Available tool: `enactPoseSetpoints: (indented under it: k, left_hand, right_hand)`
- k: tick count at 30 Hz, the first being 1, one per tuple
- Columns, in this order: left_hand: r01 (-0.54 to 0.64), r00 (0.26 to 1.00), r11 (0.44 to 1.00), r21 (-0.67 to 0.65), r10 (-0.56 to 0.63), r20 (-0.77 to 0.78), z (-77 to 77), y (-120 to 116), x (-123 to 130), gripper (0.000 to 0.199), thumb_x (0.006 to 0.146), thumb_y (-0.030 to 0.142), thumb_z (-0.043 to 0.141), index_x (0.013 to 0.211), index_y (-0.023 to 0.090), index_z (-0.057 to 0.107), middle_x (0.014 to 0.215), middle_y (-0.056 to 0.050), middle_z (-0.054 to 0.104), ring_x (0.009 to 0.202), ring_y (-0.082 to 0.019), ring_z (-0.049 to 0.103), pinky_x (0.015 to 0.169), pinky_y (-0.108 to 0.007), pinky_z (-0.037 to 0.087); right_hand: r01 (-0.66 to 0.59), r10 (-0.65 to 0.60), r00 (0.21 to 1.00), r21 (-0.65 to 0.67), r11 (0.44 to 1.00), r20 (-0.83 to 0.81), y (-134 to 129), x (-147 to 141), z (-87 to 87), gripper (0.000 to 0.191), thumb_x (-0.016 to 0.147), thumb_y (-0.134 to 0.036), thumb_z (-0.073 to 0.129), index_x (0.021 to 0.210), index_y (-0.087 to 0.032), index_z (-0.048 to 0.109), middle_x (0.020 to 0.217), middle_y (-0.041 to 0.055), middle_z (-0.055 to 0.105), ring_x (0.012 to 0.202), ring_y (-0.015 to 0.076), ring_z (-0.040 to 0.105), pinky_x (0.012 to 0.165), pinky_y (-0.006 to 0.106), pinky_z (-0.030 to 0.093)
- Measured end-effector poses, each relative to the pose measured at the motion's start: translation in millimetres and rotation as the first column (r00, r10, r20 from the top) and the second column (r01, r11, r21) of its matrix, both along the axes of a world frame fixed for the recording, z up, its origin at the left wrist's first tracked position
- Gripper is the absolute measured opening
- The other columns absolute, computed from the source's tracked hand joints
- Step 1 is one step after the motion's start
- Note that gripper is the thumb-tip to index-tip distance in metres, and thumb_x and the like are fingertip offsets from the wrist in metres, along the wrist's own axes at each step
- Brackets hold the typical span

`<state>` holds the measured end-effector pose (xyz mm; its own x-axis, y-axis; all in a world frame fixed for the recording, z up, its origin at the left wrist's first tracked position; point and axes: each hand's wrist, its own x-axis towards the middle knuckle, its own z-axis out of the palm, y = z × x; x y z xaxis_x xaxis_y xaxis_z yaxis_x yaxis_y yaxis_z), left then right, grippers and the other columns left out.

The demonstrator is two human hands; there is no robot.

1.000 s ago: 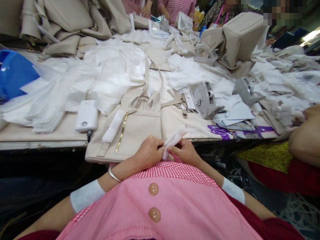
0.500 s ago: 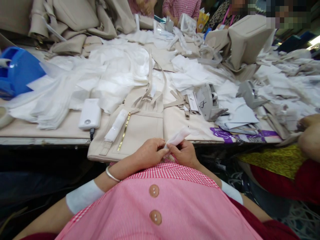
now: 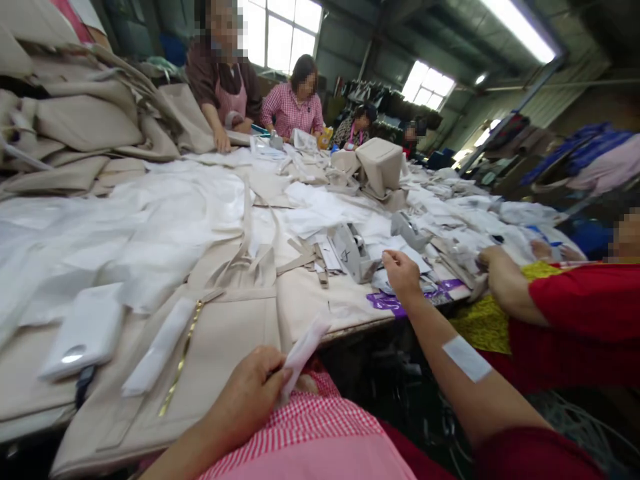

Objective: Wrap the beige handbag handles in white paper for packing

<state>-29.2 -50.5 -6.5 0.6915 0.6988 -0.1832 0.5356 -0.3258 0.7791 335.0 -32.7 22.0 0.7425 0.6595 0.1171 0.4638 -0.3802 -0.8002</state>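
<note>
My left hand (image 3: pixel 255 383) pinches a white paper-wrapped strip (image 3: pixel 306 348) between thumb and fingers, just off the table's front edge. My right hand (image 3: pixel 403 275) is stretched out to the grey tape dispenser (image 3: pixel 347 252), its fingertips pressed together beside the cutter end. Whatever is between those fingertips is too small to make out. In front of me lies a beige bag (image 3: pixel 233 340) with a gold zipper (image 3: pixel 181 357). Another white-wrapped strip (image 3: pixel 160 347) rests on the bag, left of the zipper. The bag's straps (image 3: pixel 246 227) stand up at its top.
A white power bank (image 3: pixel 87 330) with a cable lies left of the bag. White sheets (image 3: pixel 185 200) and beige pieces cover much of the table. A second dispenser (image 3: pixel 407 230) stands farther right. A co-worker's arm (image 3: pixel 513 283) reaches in from the right; other people stand opposite.
My right hand has let go of the wrapped strip and moved forward and right to the tape dispenser. My left hand keeps hold of the strip. The view has tilted up and turned right.
</note>
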Motion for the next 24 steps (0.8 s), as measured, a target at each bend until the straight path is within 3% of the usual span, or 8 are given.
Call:
enactPoseSetpoints:
  k: [2,4,7,10,13,15,19,24]
  left_hand:
    - [0.003,1.0,1.0,0.0,-0.003,-0.012,-0.9,-0.3,1.0,0.027,0.089,0.029,0.045,0.069,0.02,0.06,0.075,-0.002,0.061,0.08,-0.02,0.056,0.074,-0.03,0.037]
    - [-0.001,0.999,1.0,-0.007,0.0,-0.032,-2.1,-0.9,1.5,0.028,0.089,0.03,0.043,0.069,0.019,0.059,0.076,-0.002,0.061,0.08,-0.02,0.056,0.074,-0.031,0.037]
    - [-0.001,0.999,1.0,-0.01,0.0,-0.042,-5.5,-1.3,1.6,0.028,0.089,0.031,0.043,0.068,0.019,0.057,0.075,-0.002,0.06,0.079,-0.02,0.056,0.073,-0.031,0.037]
    - [-0.008,0.998,1.0,-0.001,0.008,-0.056,-9.2,-0.3,1.4,0.027,0.089,0.032,0.044,0.069,0.02,0.057,0.076,-0.002,0.061,0.078,-0.02,0.057,0.073,-0.03,0.037]
    - [-0.006,0.997,1.0,-0.004,0.006,-0.074,-10.5,1.5,1.8,0.028,0.088,0.034,0.044,0.068,0.02,0.057,0.075,-0.002,0.061,0.078,-0.02,0.057,0.072,-0.03,0.038]
    - [0.004,0.997,1.0,-0.008,-0.005,-0.081,-9.7,2.3,2.3,0.029,0.089,0.034,0.043,0.068,0.02,0.057,0.075,-0.003,0.061,0.078,-0.02,0.057,0.072,-0.03,0.038]
    - [-0.001,0.996,1.0,-0.031,-0.001,-0.092,-6.6,2.0,3.9,0.029,0.089,0.034,0.042,0.071,0.019,0.059,0.077,-0.004,0.063,0.08,-0.021,0.058,0.074,-0.031,0.039]
    - [-0.033,0.995,0.999,0.001,0.033,-0.099,-6.6,0.5,5.7,0.03,0.09,0.035,0.042,0.071,0.02,0.059,0.075,-0.004,0.062,0.077,-0.021,0.057,0.072,-0.031,0.039]
  right_hand:
    - [0.024,-0.033,0.995,-0.101,0.995,-0.093,21.2,32.7,6.5,0.024,0.09,-0.036,0.056,0.094,-0.015,0.068,0.093,0.0073,0.07,0.091,0.0208,0.062,0.077,0.028,0.048]
    - [-0.011,-0.026,0.981,-0.189,0.982,-0.194,38.7,52.1,4.2,0.026,0.093,-0.036,0.056,0.101,-0.014,0.066,0.101,0.008,0.068,0.092,0.0198,0.063,0.079,0.033,0.052]
    - [-0.072,-0.024,0.943,-0.274,0.959,-0.332,56.2,63.8,-7.9,0.033,0.094,-0.036,0.057,0.119,-0.015,0.058,0.117,0.0089,0.061,0.098,0.0203,0.063,0.084,0.041,0.054]
    - [-0.12,-0.009,0.91,-0.283,0.952,-0.414,62.6,68.7,-16.1,0.034,0.093,-0.034,0.058,0.122,-0.016,0.057,0.121,0.0095,0.06,0.102,0.0216,0.062,0.085,0.042,0.054]
    - [-0.13,0.021,0.902,-0.225,0.966,-0.432,57.2,73.8,-12.7,0.03,0.093,-0.032,0.059,0.116,-0.014,0.059,0.115,0.0083,0.062,0.096,0.0195,0.063,0.081,0.039,0.055]
    - [-0.12,0.045,0.91,-0.157,0.98,-0.412,46.9,76.7,-6.0,0.021,0.089,-0.028,0.063,0.105,-0.013,0.063,0.105,0.0062,0.065,0.087,0.0151,0.063,0.073,0.029,0.054]
    - [-0.105,0.069,0.916,-0.07,0.992,-0.396,17.6,75.3,0.0,0.011,0.077,-0.022,0.07,0.08,-0.012,0.067,0.08,0.0047,0.068,0.061,0.0083,0.058,0.048,0.017,0.041]
    - [-0.036,0.005,0.913,-0.067,0.997,-0.409,-2.4,52.1,-30.0,0.015,0.069,-0.019,0.07,0.062,-0.013,0.059,0.054,0.0024,0.06,0.041,0.0058,0.043,0.033,0.017,0.028]
